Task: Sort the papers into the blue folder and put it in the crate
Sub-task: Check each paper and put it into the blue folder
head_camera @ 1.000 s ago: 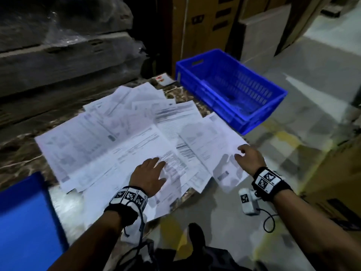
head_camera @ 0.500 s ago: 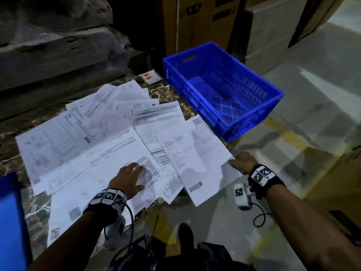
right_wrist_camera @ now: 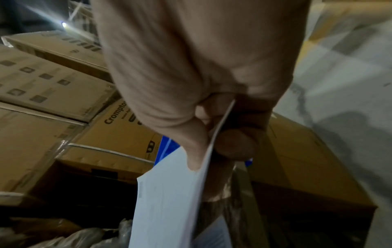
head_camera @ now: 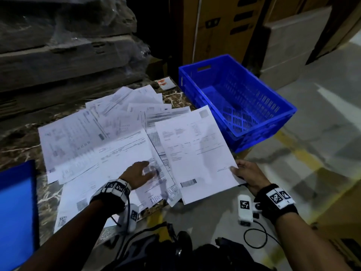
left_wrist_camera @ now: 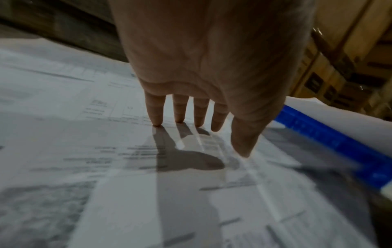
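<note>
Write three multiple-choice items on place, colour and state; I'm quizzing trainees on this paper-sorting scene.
1. Where is the crate relative to the papers?
A. to their right
B. on top of them
C. to their left

2. What colour is the crate?
A. red
B. blue
C. grey

3. What is the right hand doing?
A. hanging idle
B. pinching one sheet by its edge
C. gripping the crate

Answers: 1 A, the head view shows it at the right, past the table's edge. 2 B, its walls are plainly blue. 3 B, the right wrist view shows thumb and fingers on the sheet.
</note>
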{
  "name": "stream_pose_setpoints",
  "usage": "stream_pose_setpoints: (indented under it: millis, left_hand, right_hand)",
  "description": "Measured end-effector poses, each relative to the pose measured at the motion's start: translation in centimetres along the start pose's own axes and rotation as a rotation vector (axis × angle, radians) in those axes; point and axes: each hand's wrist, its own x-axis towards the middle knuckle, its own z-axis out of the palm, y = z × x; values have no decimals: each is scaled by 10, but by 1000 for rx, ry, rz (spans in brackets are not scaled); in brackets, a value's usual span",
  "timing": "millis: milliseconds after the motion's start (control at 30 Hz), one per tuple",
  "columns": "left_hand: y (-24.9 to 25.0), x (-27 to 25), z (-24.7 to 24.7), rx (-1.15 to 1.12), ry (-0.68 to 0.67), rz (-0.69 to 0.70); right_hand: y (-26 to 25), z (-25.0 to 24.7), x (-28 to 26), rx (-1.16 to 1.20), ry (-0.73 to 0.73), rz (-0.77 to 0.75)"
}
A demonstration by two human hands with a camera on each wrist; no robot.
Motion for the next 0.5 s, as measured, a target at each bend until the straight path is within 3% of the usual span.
stream_pose_setpoints:
  millis: [67,133,200,300,500]
  left_hand:
    - [11,-6,-10,-380,60,-12]
    - [20,-13,-19,-880,50,-112]
    - [21,-21,-26,-1147,23,-136]
    - [16,-34,-30,-1125,150,-40]
    - [-13,-61,-41,-1059,466,10]
  right_hand:
    - [-8,15,-5,30,-39,-27]
    - [-14,33,-6,26,-76,-58]
    - [-19,52,-6,9,-99,-99]
    - [-26,79,-9,-46,-162,-180]
    - [-53,134,-18,-154,-293,-296]
